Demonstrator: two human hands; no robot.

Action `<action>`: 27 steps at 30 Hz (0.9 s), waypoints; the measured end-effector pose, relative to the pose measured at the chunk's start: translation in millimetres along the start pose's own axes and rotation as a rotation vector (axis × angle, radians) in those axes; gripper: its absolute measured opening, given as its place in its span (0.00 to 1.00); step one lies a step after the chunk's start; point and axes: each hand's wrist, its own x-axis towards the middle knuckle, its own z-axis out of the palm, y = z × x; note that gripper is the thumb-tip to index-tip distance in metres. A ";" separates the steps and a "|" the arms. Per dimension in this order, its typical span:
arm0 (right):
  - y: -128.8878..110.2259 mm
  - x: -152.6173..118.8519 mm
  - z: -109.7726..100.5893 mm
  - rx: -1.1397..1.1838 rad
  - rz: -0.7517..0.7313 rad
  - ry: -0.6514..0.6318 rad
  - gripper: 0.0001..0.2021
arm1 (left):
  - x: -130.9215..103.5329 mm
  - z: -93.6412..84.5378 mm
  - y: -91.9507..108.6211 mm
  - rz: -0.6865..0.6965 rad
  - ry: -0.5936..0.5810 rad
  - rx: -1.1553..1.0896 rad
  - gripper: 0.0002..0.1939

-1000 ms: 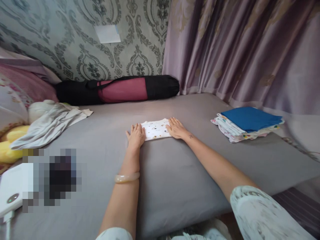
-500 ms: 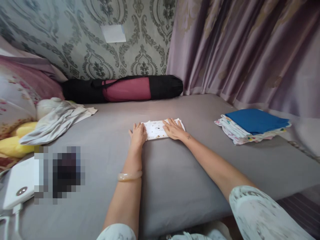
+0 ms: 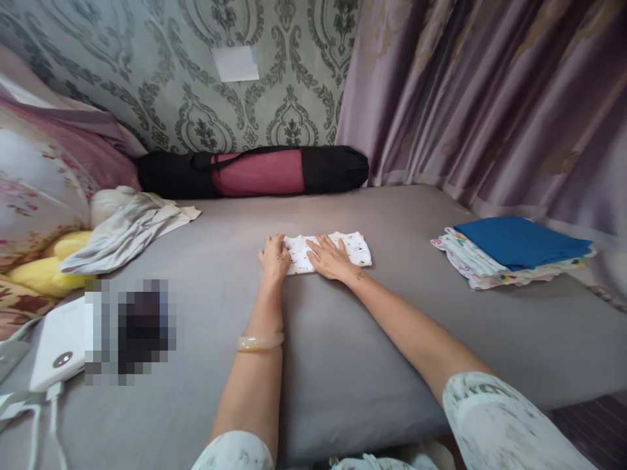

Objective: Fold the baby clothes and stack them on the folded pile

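A small folded white cloth with a fine print (image 3: 356, 248) lies flat on the grey sheet in the middle of the view. My left hand (image 3: 275, 256) rests at its left end, fingers somewhat apart, partly on the cloth and partly on the sheet. Palm down, my right hand (image 3: 329, 256) lies across the middle of the cloth with its fingers spread. Neither hand grips anything. The cloth's right end shows past my right hand.
A stack of folded cloths (image 3: 524, 245), blue on top, is at the right. Along the wall lies a black and red bag (image 3: 259, 172). Crumpled grey cloth (image 3: 122, 232), a yellow plush (image 3: 53, 264) and a white power bank with cables (image 3: 63, 339) are at the left.
My right hand has slid left along the cloth, from its right end to its middle. The whole view has shifted slightly.
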 end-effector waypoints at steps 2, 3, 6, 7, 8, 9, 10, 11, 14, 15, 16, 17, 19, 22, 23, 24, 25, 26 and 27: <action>-4.6 3.1 -3.8 -0.010 -0.018 -0.008 0.26 | 2.1 -1.9 0.1 -0.028 0.020 -0.030 0.20; -8.0 5.2 -4.2 -0.016 -0.037 0.010 0.27 | 3.1 -3.1 0.0 -0.034 0.029 -0.043 0.20; -18.8 12.0 3.0 -0.017 -0.082 0.079 0.28 | 5.3 -7.1 -1.4 -0.031 0.044 -0.080 0.21; -21.4 13.8 7.2 -0.012 -0.084 0.087 0.29 | 5.9 -8.2 -2.2 -0.031 0.048 -0.092 0.21; -23.0 15.2 11.4 -0.010 -0.081 0.088 0.30 | 6.6 -9.1 -3.0 -0.036 0.055 -0.106 0.21; -23.8 16.1 15.0 -0.011 -0.080 0.088 0.31 | 7.2 -9.8 -3.8 -0.044 0.067 -0.124 0.21; -23.9 16.7 17.4 -0.015 -0.080 0.088 0.31 | 7.8 -10.4 -4.7 -0.054 0.082 -0.146 0.21; -23.6 16.9 18.5 -0.021 -0.083 0.090 0.31 | 8.4 -10.7 -5.7 -0.064 0.099 -0.171 0.21; -24.9 17.6 13.9 -0.034 -0.078 0.055 0.31 | 10.0 -11.1 -8.5 -0.084 0.140 -0.241 0.22; -27.1 18.1 11.0 -0.036 -0.072 0.041 0.30 | 10.6 -11.1 -9.4 -0.085 0.148 -0.259 0.22; -30.3 18.9 8.5 -0.036 -0.067 0.037 0.30 | 11.1 -11.1 -10.3 -0.086 0.154 -0.274 0.22; -34.5 19.9 6.7 -0.034 -0.065 0.043 0.29 | 11.6 -11.0 -11.2 -0.087 0.159 -0.286 0.22; -43.7 22.3 6.9 -0.016 -0.068 0.072 0.29 | 12.4 -10.9 -12.8 -0.093 0.170 -0.302 0.22; -54.3 25.0 15.7 0.005 -0.082 0.088 0.30 | 13.3 -10.9 -14.6 -0.111 0.186 -0.301 0.22; -55.9 25.4 19.3 0.004 -0.086 0.090 0.30 | 13.5 -10.9 -15.1 -0.113 0.190 -0.296 0.22; -56.5 25.5 22.4 -0.001 -0.088 0.094 0.30 | 13.9 -10.8 -15.6 -0.116 0.196 -0.290 0.22; -56.3 25.6 24.6 -0.006 -0.089 0.097 0.30 | 14.3 -10.8 -16.1 -0.119 0.201 -0.285 0.22; -55.7 25.7 25.5 -0.009 -0.088 0.095 0.30 | 14.8 -10.7 -16.6 -0.122 0.209 -0.280 0.22; -55.2 25.9 25.1 -0.011 -0.085 0.087 0.30 | 15.4 -10.5 -17.1 -0.126 0.216 -0.276 0.22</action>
